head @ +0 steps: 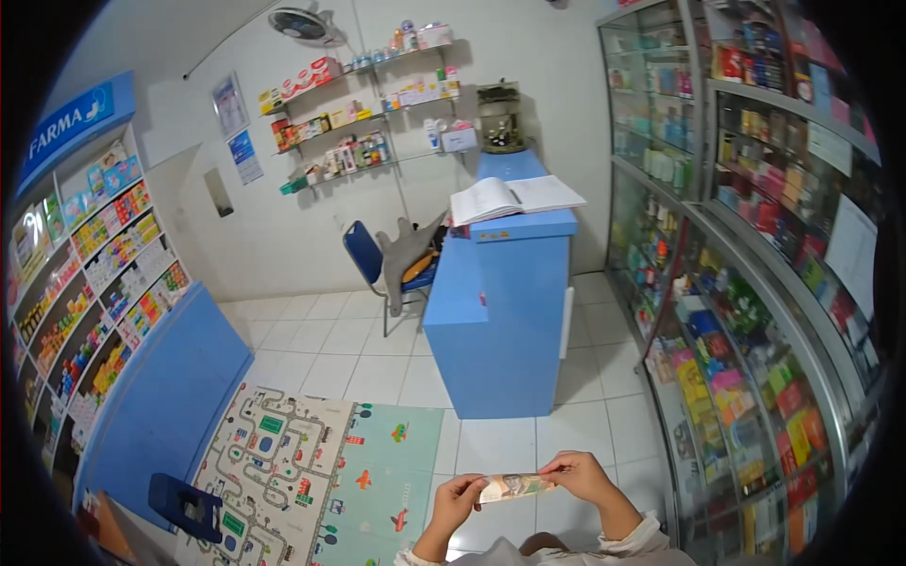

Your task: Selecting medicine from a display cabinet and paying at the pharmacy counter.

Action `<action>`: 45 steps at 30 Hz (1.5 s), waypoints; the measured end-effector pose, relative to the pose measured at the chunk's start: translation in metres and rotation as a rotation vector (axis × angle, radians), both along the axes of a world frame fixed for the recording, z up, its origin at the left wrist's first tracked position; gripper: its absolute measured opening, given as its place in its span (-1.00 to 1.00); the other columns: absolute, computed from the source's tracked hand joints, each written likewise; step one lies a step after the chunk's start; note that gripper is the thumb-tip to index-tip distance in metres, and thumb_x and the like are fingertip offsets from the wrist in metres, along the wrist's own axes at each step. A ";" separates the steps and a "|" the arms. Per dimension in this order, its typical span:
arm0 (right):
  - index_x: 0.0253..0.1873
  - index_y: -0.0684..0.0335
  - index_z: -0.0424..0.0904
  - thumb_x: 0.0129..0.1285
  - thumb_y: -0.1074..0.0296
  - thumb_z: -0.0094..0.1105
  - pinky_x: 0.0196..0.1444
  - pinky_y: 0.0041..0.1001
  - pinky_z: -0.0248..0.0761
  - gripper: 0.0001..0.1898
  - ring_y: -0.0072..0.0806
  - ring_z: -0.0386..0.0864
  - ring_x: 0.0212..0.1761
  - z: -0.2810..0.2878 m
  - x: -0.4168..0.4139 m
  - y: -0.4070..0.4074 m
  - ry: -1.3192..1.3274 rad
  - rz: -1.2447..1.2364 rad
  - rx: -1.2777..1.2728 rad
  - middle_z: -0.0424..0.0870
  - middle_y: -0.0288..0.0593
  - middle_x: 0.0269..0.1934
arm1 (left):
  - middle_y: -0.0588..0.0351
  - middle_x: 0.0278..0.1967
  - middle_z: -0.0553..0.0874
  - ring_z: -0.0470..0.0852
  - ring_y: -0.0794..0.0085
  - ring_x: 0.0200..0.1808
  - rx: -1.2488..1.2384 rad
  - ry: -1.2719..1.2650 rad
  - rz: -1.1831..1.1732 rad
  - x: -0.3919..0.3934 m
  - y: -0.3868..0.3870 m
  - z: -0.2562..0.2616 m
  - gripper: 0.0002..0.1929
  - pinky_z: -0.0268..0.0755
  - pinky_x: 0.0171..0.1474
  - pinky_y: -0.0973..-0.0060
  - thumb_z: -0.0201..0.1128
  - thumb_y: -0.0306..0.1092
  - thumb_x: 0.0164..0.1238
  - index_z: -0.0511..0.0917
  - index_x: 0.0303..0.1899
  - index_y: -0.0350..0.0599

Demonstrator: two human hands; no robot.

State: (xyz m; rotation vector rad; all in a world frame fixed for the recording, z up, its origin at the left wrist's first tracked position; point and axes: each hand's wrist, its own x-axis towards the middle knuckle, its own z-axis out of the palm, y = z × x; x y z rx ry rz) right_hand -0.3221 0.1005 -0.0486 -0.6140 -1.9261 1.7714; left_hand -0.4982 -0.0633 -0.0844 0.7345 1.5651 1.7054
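Note:
A banknote (518, 487) with a printed portrait is stretched flat between my hands, low in the view. My left hand (459, 501) pinches its left end between thumb and fingers. At the other end, my right hand (577, 476) grips the corner in the same way. Both hands are above the white tiled floor (495, 442), in front of my body. Light-coloured sleeves show at the wrists.
Ahead stands a blue counter (513, 318) with an open book (520, 197) on top. A blue chair (363, 251) is behind it. Glass cabinets (708, 212) line the right; stocked shelves (92, 262) stand left. A printed play mat (311, 474) and a dark blue stool (185, 506) are at lower left.

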 end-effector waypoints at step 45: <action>-0.21 0.24 0.63 0.09 0.23 0.30 -0.23 -0.45 0.40 -0.76 -0.31 0.57 -0.34 -0.057 -0.626 0.356 -0.581 -0.343 0.208 0.62 -0.12 -0.42 | -0.17 0.02 0.57 0.45 0.08 0.09 -0.374 -0.813 0.018 -0.777 0.596 -0.330 -0.13 0.20 0.22 0.28 -0.33 0.36 0.22 0.38 0.11 -0.43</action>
